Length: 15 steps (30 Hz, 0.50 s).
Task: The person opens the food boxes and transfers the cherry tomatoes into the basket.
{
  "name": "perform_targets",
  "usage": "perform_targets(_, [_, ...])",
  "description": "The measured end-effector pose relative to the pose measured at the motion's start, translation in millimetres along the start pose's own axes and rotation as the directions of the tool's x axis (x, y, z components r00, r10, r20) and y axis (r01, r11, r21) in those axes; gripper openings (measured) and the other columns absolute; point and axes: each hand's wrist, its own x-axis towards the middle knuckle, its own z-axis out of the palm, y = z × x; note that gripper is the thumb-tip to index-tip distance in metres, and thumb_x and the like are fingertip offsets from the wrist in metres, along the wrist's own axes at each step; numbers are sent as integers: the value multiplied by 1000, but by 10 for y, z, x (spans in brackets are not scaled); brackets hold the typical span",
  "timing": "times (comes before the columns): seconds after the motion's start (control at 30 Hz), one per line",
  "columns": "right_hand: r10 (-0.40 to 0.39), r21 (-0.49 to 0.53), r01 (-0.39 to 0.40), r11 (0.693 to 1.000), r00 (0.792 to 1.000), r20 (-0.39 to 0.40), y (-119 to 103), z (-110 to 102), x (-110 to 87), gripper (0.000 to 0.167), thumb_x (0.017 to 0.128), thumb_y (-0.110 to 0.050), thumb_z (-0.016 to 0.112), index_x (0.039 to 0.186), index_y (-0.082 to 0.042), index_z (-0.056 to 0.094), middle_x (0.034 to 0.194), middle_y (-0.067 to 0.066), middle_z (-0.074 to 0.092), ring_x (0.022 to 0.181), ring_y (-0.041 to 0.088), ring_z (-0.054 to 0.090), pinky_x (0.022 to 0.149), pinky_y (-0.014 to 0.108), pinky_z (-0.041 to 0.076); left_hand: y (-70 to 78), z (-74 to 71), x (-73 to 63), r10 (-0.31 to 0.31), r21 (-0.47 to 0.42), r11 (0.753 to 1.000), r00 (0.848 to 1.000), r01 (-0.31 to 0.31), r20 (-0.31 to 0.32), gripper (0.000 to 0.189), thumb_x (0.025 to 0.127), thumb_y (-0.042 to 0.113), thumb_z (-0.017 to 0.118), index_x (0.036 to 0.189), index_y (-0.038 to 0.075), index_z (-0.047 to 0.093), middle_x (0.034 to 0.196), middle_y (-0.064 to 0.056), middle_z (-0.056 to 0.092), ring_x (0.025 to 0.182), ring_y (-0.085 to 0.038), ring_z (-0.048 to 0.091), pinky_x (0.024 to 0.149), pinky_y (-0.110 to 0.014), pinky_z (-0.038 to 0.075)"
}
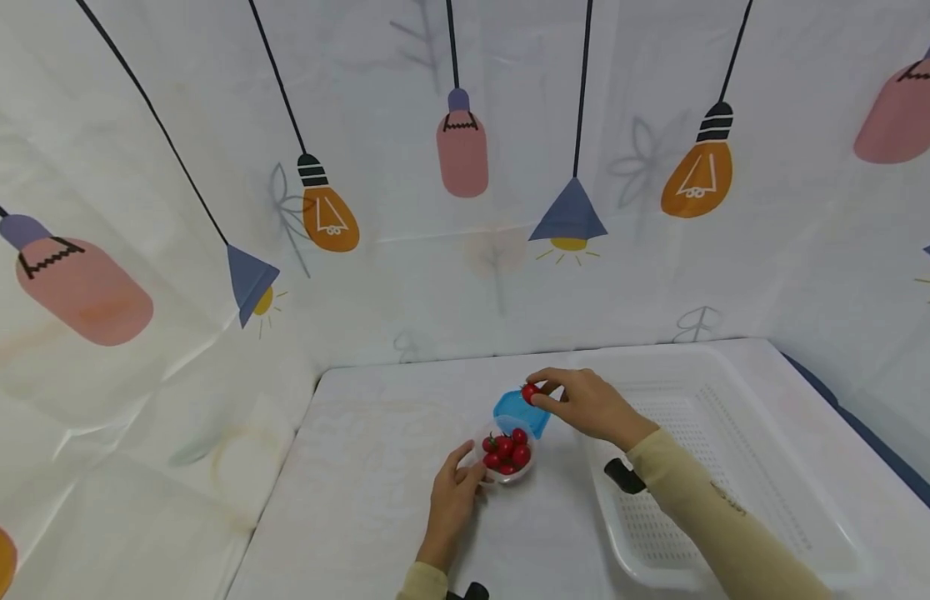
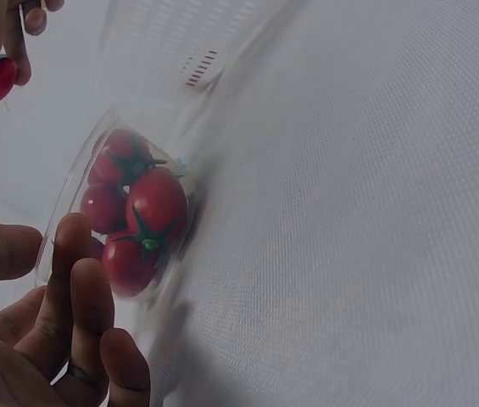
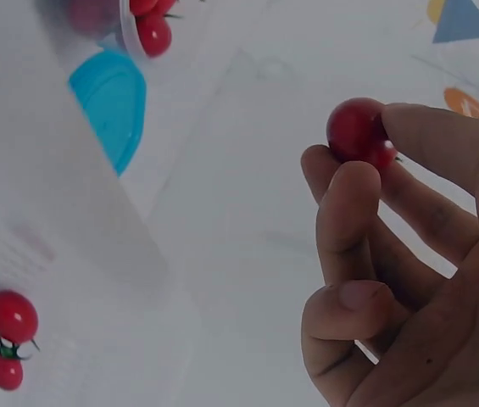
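Note:
Between thumb and fingertips, my right hand pinches a red cherry tomato. In the head view it is raised over a blue lid beside a clear plastic container. Several cherry tomatoes with green stems fill that container, which stands on the white table. My left hand holds the container at its near left side; the left wrist view shows thumb and fingers at its rim. In the right wrist view, the right hand's ring and little fingers are curled, apart from the tomato.
A large white perforated basket lies on the table at the right, under my right forearm. In the right wrist view, red tomatoes show by its holes. A cloth printed with lamps hangs behind the table and along its left.

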Motion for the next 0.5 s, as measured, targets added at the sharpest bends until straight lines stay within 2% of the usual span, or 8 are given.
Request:
perform_targets(0.33, [39, 49, -34, 998, 995, -96, 168, -257, -94, 35, 98, -35, 68, 129, -18, 67, 110, 8, 73, 71, 16, 64, 56, 34, 51, -17, -10, -25, 50, 6, 999, 999, -50, 2, 53, 102, 25, 61, 148, 6, 47, 92, -6, 74, 81, -23, 65, 74, -36, 50])
perform_targets(0.5, [65, 27, -62, 998, 990, -121, 250, -327, -134, 41, 97, -36, 69, 132, -16, 64, 112, 10, 72, 74, 18, 64, 58, 34, 51, -8, -14, -29, 53, 9, 999, 999, -53, -3, 53, 101, 24, 61, 148, 5, 47, 92, -6, 73, 81, -23, 65, 73, -36, 50])
